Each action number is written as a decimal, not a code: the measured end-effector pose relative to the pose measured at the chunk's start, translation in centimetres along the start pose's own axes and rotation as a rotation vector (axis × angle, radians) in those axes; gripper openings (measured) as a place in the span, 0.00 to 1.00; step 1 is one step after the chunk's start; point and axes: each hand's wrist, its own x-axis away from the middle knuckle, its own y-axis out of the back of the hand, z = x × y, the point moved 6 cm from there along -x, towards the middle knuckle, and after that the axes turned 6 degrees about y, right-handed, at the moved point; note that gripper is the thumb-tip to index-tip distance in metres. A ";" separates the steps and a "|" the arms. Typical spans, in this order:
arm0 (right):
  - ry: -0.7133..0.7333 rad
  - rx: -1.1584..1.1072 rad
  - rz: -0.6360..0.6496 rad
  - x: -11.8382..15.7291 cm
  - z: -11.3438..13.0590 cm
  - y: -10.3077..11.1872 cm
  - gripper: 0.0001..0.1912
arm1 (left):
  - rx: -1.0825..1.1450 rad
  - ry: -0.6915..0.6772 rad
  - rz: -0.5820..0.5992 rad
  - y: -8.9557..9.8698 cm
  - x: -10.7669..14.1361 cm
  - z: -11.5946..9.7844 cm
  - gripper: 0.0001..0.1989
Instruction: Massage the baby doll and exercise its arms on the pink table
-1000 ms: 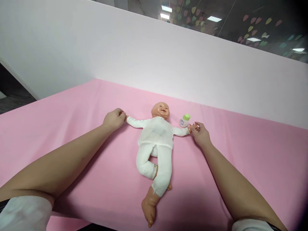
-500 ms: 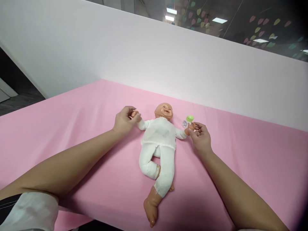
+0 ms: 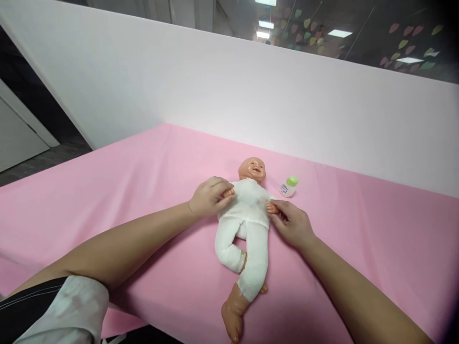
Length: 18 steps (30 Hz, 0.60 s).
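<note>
A baby doll (image 3: 243,234) with a white cloth body and bare plastic head, hands and feet lies on its back on the pink table cover (image 3: 172,286). My left hand (image 3: 212,197) is closed around the doll's hand on the left, holding it over the side of the chest. With thumb and fingers, my right hand (image 3: 292,220) grips the doll's other hand close beside its torso. One doll leg is bent, and the other stretches toward me. A small bottle (image 3: 288,187) with a green cap lies beyond my right hand, touching neither hand.
A white partition wall (image 3: 229,91) rises along the back edge of the table. Above it, dark glass (image 3: 358,48) shows heart-shaped stickers and reflected lights. A dark floor and a pale panel (image 3: 21,129) are at the far left.
Both my hands have brought the doll's hands inward from the spread-out position, toward its chest and side. The bottle, partly hidden before, now shows whole. The view has shifted slightly.
</note>
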 end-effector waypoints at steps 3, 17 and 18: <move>-0.315 -0.053 -0.211 0.8 -4.2 2.0 0.30 | 0.006 0.374 -0.101 1.8 -0.3 4.8 0.17; -0.772 0.065 -0.117 1.8 -16.1 2.8 0.29 | -0.195 0.519 0.109 2.5 -1.8 7.1 0.10; -0.764 0.092 -0.108 1.8 -16.2 2.9 0.27 | -0.173 0.372 0.121 1.9 -2.2 4.3 0.10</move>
